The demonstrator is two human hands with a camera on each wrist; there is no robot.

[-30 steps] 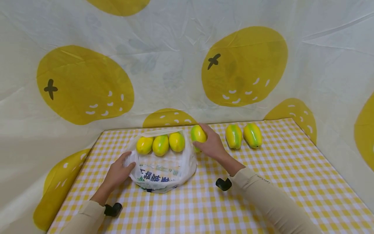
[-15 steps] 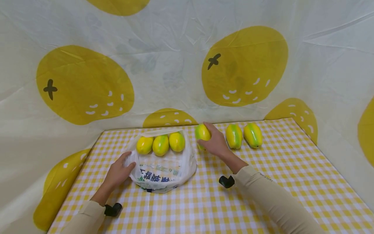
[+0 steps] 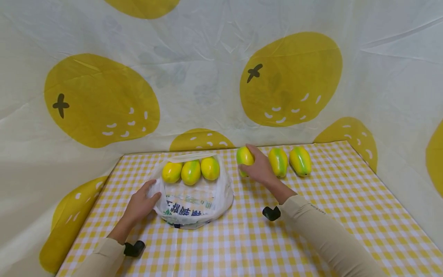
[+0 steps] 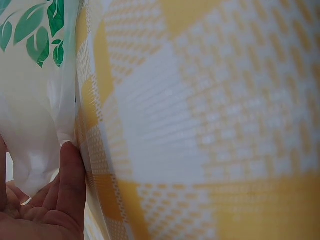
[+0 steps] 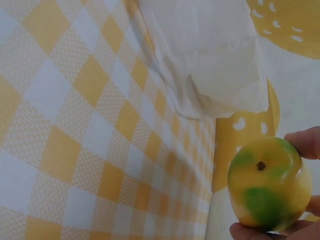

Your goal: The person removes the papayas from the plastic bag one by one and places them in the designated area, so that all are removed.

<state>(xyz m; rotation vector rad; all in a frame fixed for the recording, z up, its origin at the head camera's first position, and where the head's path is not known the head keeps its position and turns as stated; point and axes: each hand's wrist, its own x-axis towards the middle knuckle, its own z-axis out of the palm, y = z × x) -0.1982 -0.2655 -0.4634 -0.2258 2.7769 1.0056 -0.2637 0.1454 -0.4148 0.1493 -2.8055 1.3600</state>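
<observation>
A white plastic bag (image 3: 224, 192) lies spread on the table with its mouth open and dark printing inside. Three yellow-green papayas (image 3: 190, 172) sit side by side in it. My left hand (image 3: 140, 202) pinches the bag's left edge; in the left wrist view the bag (image 4: 35, 125) gathers between thumb and fingers. To the right of the bag, my right hand (image 3: 258, 165) grips another papaya (image 3: 244, 157) between thumb and fingers. The right wrist view shows the end of this papaya (image 5: 267, 185), with a dark stem spot and green patches.
Two more papayas, one nearer (image 3: 278, 162) and one farther right (image 3: 300, 161), lie just right of my right hand. A yellow-and-white checked cloth (image 3: 221, 250) covers the table. A pale fruit-print curtain (image 3: 197, 92) hangs behind the back edge.
My right hand, holding the papaya, has moved right, away from the bag and towards the two loose papayas. My left hand and the bag have stayed in place.
</observation>
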